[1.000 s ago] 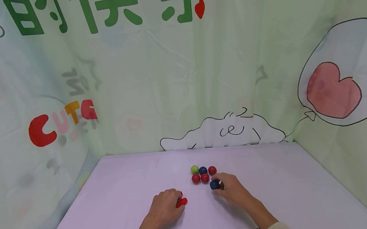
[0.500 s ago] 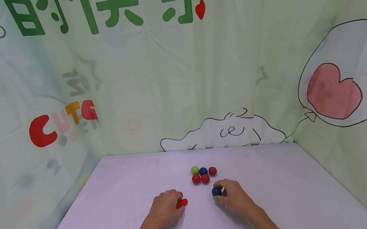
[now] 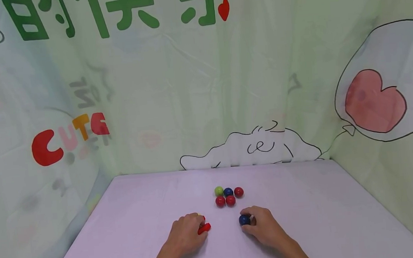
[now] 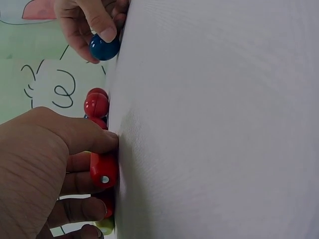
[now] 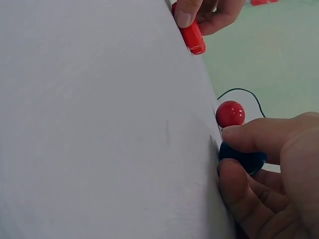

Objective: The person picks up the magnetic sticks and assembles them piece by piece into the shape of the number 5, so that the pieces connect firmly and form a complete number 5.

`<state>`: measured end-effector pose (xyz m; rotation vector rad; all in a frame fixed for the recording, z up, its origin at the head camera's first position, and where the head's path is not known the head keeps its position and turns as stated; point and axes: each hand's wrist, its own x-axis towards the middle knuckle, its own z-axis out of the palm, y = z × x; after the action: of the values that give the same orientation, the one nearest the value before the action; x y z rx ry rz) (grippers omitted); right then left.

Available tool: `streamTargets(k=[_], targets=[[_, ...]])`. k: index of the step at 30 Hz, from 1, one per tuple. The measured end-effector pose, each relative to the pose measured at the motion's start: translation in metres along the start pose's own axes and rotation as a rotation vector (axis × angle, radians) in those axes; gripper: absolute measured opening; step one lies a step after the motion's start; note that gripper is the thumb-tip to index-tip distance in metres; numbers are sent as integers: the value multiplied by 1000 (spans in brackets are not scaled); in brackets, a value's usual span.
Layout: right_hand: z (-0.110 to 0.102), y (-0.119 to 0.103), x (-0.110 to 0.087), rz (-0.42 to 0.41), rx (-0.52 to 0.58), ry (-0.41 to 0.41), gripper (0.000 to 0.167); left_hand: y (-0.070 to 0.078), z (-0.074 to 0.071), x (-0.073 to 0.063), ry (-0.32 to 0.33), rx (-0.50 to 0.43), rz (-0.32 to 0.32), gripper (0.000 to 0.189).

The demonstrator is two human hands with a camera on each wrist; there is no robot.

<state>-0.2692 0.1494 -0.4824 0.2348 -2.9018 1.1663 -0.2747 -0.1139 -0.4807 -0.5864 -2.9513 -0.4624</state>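
My left hand (image 3: 186, 233) rests low over the table and grips a short red rounded stick (image 3: 204, 228). A small silver dot marks its end in the left wrist view. A second red bit and a touch of yellow show past my fingers, mostly hidden by the hand. My right hand (image 3: 265, 225) pinches a dark blue ball (image 3: 244, 220) between thumb and fingers, close over the table. Beyond both hands sit a green ball (image 3: 219, 191), another blue ball (image 3: 228, 192) and a red ball (image 3: 239, 192) in a row. Two more red balls (image 3: 220, 201) lie just in front of them.
The pale lilac table (image 3: 305, 202) runs back to a printed curtain (image 3: 196, 85) with drawings and lettering. Curtain also hangs along the left and right sides. The grouped balls lie between and beyond the two hands.
My right hand has drawn the blue ball away from the grouped balls, toward me and slightly right. The left hand and the other balls have stayed in place.
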Motion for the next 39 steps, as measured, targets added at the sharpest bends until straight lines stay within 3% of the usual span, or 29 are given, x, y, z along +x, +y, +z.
streamTargets(k=[16, 23, 31, 39], targets=[[12, 7, -7, -71, -6, 101, 41, 2, 0, 1, -18, -16, -5, 21], [16, 9, -7, -61, -18, 123, 41, 4, 1, 3, -40, -42, -4, 16], [16, 9, -9, -63, -16, 125, 42, 11, 0, 4, -30, -33, 33, 17], [18, 7, -10, -12, 27, 152, 42, 21, 5, 11, -11, -79, 82, 21]])
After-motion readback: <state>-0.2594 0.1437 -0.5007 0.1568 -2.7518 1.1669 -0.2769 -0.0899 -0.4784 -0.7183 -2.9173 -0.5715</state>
